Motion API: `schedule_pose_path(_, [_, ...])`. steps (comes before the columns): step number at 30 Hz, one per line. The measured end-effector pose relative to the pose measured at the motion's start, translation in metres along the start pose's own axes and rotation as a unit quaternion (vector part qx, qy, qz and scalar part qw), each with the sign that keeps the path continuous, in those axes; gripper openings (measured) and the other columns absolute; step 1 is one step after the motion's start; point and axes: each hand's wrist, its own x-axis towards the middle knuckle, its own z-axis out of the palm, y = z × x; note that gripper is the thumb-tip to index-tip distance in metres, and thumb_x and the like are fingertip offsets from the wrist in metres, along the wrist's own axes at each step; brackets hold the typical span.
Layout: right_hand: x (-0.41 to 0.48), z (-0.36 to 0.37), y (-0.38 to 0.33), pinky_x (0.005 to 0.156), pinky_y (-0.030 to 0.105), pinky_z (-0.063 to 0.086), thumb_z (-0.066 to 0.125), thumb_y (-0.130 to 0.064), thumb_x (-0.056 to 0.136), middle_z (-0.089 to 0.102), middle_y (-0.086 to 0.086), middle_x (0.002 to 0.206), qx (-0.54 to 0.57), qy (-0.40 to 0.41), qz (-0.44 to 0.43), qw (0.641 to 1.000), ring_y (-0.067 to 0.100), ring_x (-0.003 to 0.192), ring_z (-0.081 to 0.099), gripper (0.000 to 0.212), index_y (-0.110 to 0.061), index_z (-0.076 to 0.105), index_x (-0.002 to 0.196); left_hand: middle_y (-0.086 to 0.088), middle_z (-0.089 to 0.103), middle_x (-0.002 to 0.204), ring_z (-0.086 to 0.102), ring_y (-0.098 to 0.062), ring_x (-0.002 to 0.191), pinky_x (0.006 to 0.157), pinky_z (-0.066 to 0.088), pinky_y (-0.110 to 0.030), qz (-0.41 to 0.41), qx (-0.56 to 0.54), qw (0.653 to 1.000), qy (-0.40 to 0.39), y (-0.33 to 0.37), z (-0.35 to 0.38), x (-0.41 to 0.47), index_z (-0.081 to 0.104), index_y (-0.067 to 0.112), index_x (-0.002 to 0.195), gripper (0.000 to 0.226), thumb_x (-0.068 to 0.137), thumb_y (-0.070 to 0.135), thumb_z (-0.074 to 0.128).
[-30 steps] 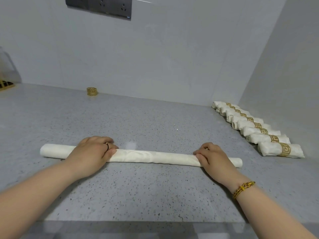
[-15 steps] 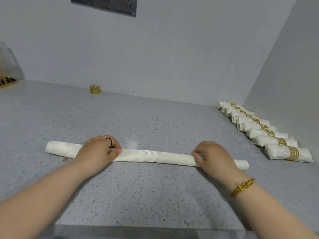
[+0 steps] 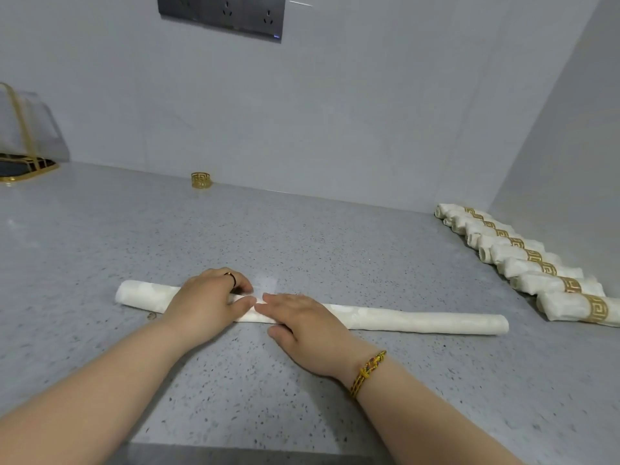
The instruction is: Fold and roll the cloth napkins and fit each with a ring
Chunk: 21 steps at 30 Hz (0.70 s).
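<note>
On the near middle of the grey speckled tabletop (image 3: 302,236) lies the rolled napkin (image 3: 402,318), a long, thin white roll stretched from left to right, its right end a little nearer than its left. Both hands sit on its left half, side by side and almost touching. The left hand (image 3: 208,303) covers the roll with its fingers (image 3: 240,286) curled over the far side and the thumb laid along the top, so it grips the cloth; one finger wears a thin ring. The right hand (image 3: 302,317) lies flat across the roll, fingers (image 3: 280,298) straight and close together, pointing left toward the other hand, with the thumb resting on the tabletop at the near side. A braided yellow bracelet (image 3: 367,374) circles the right wrist. The right half of the roll is uncovered. Along the right wall, well apart from the hands, a row of finished napkins (image 3: 513,254) lies packed side by side, each short roll banded with a gold patterned ring. A loose gold ring (image 3: 201,180) stands alone at the far edge by the back wall. At the far left stands a gold-framed holder (image 3: 23,162), partly cut off. A dark socket panel (image 3: 221,15) is set in the back wall.
</note>
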Motion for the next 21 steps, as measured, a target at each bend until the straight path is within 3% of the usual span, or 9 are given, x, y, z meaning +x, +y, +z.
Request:
schedule_pose_path(4, [0.0, 0.0, 0.001, 0.111, 0.019, 0.004, 0.039, -0.02, 0.097, 0.026, 0.0, 0.151, -0.003, -0.001, 0.001, 1.0, 0.012, 0.139, 0.021, 0.043, -0.02, 0.035, 0.139, 0.008, 0.053, 0.106, 0.051, -0.011, 0.105, 0.09, 0.041, -0.025, -0.063, 0.041, 0.993, -0.096, -0.014, -0.024, 0.006, 0.056, 0.026, 0.107, 0.031, 0.082, 0.044, 0.059])
schedule_pose_path(7, [-0.001, 0.0, 0.001, 0.112, 0.019, 0.004, 0.039, -0.021, 0.096, 0.026, -0.001, 0.15, 0.002, 0.0, 0.005, 1.0, 0.011, 0.139, 0.021, 0.043, -0.02, 0.035, 0.139, 0.01, 0.053, 0.089, 0.053, -0.007, 0.083, 0.072, 0.043, -0.019, -0.113, 0.018, 0.978, -0.173, -0.025, -0.047, 0.01, 0.055, 0.027, 0.083, 0.017, 0.077, 0.037, 0.068])
schedule_pose_path(10, [-0.001, -0.001, -0.001, 0.112, 0.02, 0.005, 0.039, -0.02, 0.096, 0.027, -0.001, 0.15, 0.004, -0.002, 0.008, 1.0, 0.012, 0.139, 0.022, 0.042, -0.02, 0.036, 0.139, 0.015, 0.049, 0.076, 0.046, -0.001, 0.069, 0.058, 0.035, -0.014, -0.141, 0.088, 0.955, -0.245, -0.028, -0.065, 0.011, 0.054, 0.021, 0.082, 0.021, 0.08, 0.04, 0.063])
schedule_pose_path(14, [-0.002, -0.001, -0.003, 0.112, 0.02, 0.006, 0.04, -0.02, 0.096, 0.028, -0.001, 0.15, 0.005, -0.004, 0.011, 1.0, 0.011, 0.138, 0.023, 0.042, -0.02, 0.037, 0.138, 0.009, 0.05, 0.087, 0.049, -0.011, 0.085, 0.068, 0.037, -0.018, -0.182, 0.138, 0.927, -0.297, -0.033, -0.078, 0.012, 0.05, 0.02, 0.092, 0.031, 0.08, 0.047, 0.061])
schedule_pose_path(16, [-0.002, -0.001, -0.003, 0.112, 0.019, 0.007, 0.04, -0.02, 0.096, 0.03, -0.002, 0.149, 0.009, -0.003, 0.013, 1.0, 0.011, 0.137, 0.024, 0.041, -0.019, 0.039, 0.137, 0.009, 0.055, 0.086, 0.052, -0.011, 0.084, 0.069, 0.038, -0.019, -0.195, 0.093, 0.929, -0.302, -0.038, -0.082, 0.01, 0.058, 0.018, 0.089, 0.029, 0.078, 0.043, 0.065])
schedule_pose_path(18, [-0.003, -0.001, -0.003, 0.111, 0.019, 0.008, 0.041, -0.02, 0.096, 0.032, -0.001, 0.148, 0.014, 0.001, 0.018, 1.0, 0.013, 0.136, 0.026, 0.04, -0.016, 0.04, 0.135, 0.006, 0.063, 0.075, 0.054, -0.009, 0.07, 0.059, 0.039, -0.017, -0.208, 0.005, 0.934, -0.29, -0.04, -0.09, 0.005, 0.062, 0.018, 0.077, 0.021, 0.076, 0.037, 0.07])
schedule_pose_path(21, [-0.004, -0.001, -0.003, 0.11, 0.019, 0.011, 0.042, -0.021, 0.095, 0.035, -0.002, 0.146, 0.02, 0.006, 0.023, 1.0, 0.015, 0.133, 0.029, 0.037, -0.013, 0.042, 0.131, -0.007, 0.068, 0.06, 0.058, -0.013, 0.049, 0.04, 0.043, -0.018, -0.26, -0.201, 0.916, -0.231, -0.036, -0.1, -0.004, 0.062, 0.005, 0.086, 0.015, 0.08, 0.018, 0.068])
